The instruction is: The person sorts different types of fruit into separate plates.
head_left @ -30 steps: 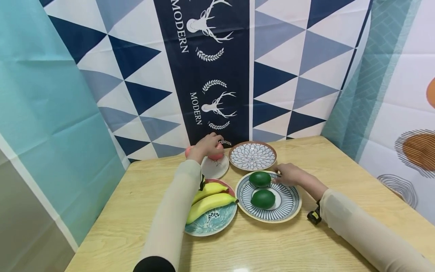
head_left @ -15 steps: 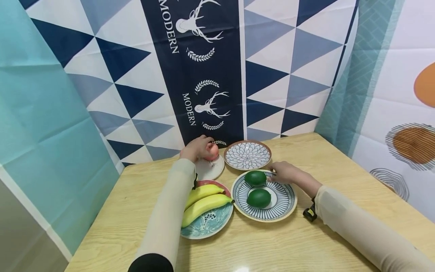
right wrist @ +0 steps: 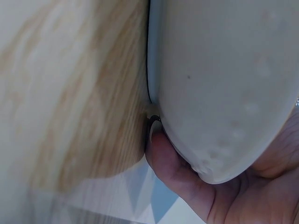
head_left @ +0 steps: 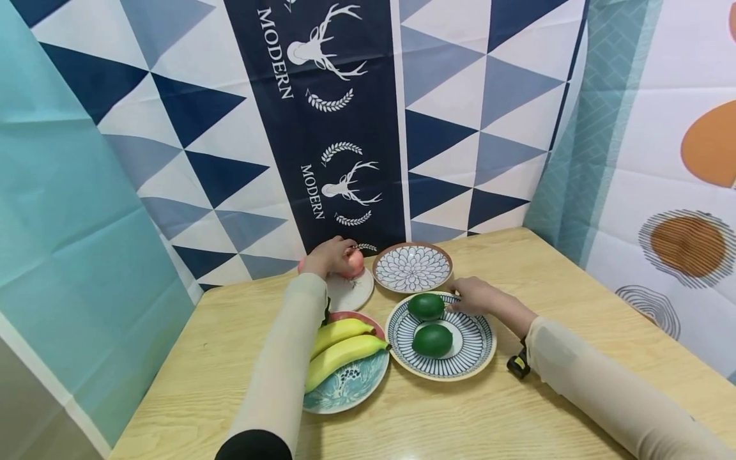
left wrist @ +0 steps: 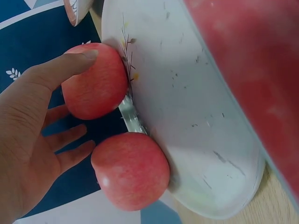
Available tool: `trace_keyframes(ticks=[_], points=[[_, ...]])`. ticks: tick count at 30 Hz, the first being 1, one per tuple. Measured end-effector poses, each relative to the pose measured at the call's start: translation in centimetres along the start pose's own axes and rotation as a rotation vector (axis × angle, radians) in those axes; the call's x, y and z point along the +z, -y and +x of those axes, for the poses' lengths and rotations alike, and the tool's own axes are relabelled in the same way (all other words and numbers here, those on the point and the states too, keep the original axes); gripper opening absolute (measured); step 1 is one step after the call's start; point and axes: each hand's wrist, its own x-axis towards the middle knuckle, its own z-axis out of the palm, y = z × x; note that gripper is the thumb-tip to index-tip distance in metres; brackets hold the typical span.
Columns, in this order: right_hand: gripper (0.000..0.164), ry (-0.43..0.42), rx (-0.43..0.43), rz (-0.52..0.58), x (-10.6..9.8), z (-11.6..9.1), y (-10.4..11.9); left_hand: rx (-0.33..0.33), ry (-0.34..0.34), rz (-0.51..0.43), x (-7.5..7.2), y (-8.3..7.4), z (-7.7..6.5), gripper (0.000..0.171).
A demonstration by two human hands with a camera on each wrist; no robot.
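Note:
In the left wrist view, my left hand [left wrist: 32,107] holds a red apple [left wrist: 96,86], thumb across its face and fingers behind it. A second red apple [left wrist: 131,170] lies beside it. Both are at the far edge of a small white plate [head_left: 349,294]. On the other side, my right hand [head_left: 478,297] grips the rim of a blue-striped plate [head_left: 480,332]. The right wrist view shows a finger [right wrist: 175,170] tucked against the underside of this striped plate. Two dark green oval fruits [head_left: 432,340] sit on it, the rear one close to my right fingertips.
Two bananas [head_left: 347,354] lie on a teal and red plate [head_left: 345,399] at the front left. Behind the striped plate stands a brown-rimmed plate with a petal pattern [head_left: 413,268]. A patterned cloth [head_left: 443,140] hangs along the table's back edge.
The head view has turned a little to the right, so everything sits further left. More of the apple shows past my left hand than a second ago. My right hand stays at the plate's rim.

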Motion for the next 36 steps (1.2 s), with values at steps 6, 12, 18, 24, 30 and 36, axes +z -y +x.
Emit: trace_keyframes(ticks=[6,12,18,24,30,36], points=[[0.028,-0.004,-0.002,-0.005,0.05,0.0,0.1,0.027,0.027,-0.03,-0.26,0.22,-0.21,0.082],[0.026,-0.005,-0.002,-0.005,0.22,0.01,0.38,0.04,0.052,-0.036,0.13,0.16,-0.55,0.081],[0.023,0.002,0.001,-0.007,0.13,-0.04,0.49,0.027,0.076,-0.064,0.65,-0.02,-0.45,0.081],[0.029,-0.02,-0.009,-0.014,-0.01,-0.19,0.4,0.049,0.055,-0.031,0.3,-0.43,-0.37,0.074],[0.031,-0.028,-0.004,-0.031,-0.27,-0.38,0.49,0.078,0.062,-0.015,0.01,-0.62,-0.5,0.076],[0.031,-0.024,-0.016,-0.029,-0.12,-0.43,0.76,0.112,0.089,0.024,0.09,-0.61,-0.68,0.074]])
